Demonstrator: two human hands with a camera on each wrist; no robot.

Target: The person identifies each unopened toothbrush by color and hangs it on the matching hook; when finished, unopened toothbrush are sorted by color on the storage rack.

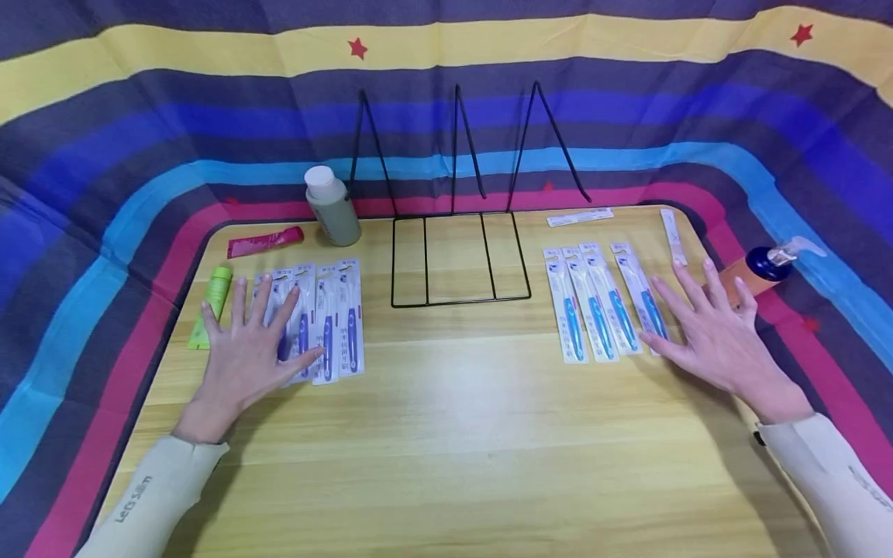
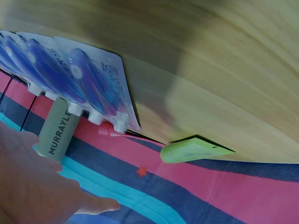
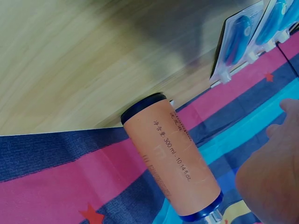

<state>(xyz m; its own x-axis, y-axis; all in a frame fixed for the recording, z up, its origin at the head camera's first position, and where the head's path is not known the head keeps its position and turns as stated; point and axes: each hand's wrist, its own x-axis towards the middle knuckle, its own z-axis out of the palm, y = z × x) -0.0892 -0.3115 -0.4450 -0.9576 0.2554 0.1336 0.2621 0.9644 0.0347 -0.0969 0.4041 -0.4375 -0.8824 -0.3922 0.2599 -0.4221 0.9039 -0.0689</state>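
Observation:
My left hand (image 1: pixel 249 353) is spread, fingers straight, over several packaged purple toothbrushes (image 1: pixel 352 325). It holds nothing and partly hides the packs. A green tube (image 1: pixel 218 294) lies just beyond its outer side. On the right, my other hand (image 1: pixel 725 349) is likewise spread, with nothing in it. Its thumb and index finger are nearest a blue toothbrush pack (image 1: pixel 631 283), one of several in a row. Behind its fingers stands an orange pump bottle (image 3: pixel 170 158) with a dark blue collar, partly covered in the head view.
A black wire rack (image 1: pixel 460 302) stands at the table's back middle, its prongs rising. Left of it are a grey-green bottle (image 1: pixel 336 215) with white cap and a red tube (image 1: pixel 265 242). Two thin white packets (image 1: pixel 580 217) lie at the back right. Striped cloth (image 1: pixel 446 43) surrounds the table.

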